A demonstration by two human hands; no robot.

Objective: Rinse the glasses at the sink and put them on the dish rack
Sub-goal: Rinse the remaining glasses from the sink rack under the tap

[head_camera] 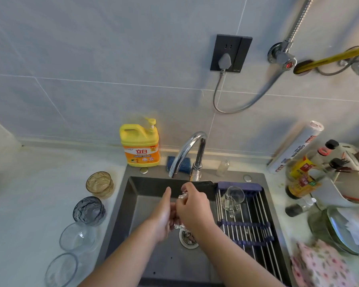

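Over the dark sink, both hands hold one clear glass below the chrome faucet. My left hand cups it from the left with fingers stretched up; my right hand grips it from the right. Most of the glass is hidden between the palms. A clear glass mug lies on the roll-up dish rack across the sink's right side. On the counter to the left stand an amber glass, a dark blue glass and two clear glasses.
A yellow detergent bottle and a blue sponge sit behind the sink. Sauce bottles, a utensil holder, stacked plates and a pink patterned cloth crowd the right counter. The drain lies under my hands.
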